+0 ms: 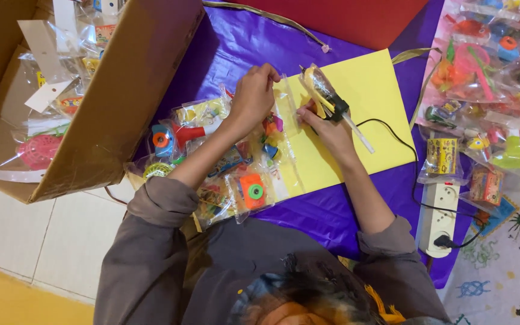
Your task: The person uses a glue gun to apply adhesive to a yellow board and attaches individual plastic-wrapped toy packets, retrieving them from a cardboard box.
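On the yellow sheet, right hand grips glue gun; left hand fingers pinch clear packet: judged light, limp, slippery; hold by edge.

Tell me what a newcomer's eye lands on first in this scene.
First, the bright yellow sheet on the purple cloth at centre, where the right hand holds a glue gun and the left hand pinches a clear plastic bag. Next, the heaps of bagged plastic toys under the left arm, and the open cardboard box of more at upper left.
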